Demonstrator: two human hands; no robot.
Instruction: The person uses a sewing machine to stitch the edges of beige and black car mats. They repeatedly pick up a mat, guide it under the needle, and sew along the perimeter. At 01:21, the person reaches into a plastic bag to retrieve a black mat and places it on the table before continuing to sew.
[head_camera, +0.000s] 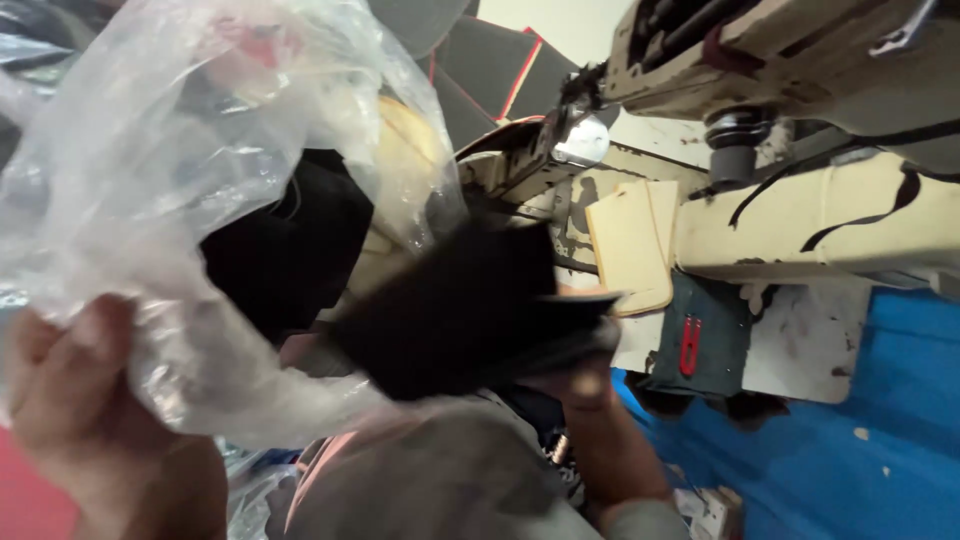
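left hand gripping plastic bag, right hand pinching black fabric

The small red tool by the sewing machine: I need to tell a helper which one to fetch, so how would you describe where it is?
Start at the big cream sewing machine on the right. Just under its arm, a dark grey-green pouch hangs over the blue surface. The red tool lies upright on that pouch, a narrow clip shape, the only bright red thing there.
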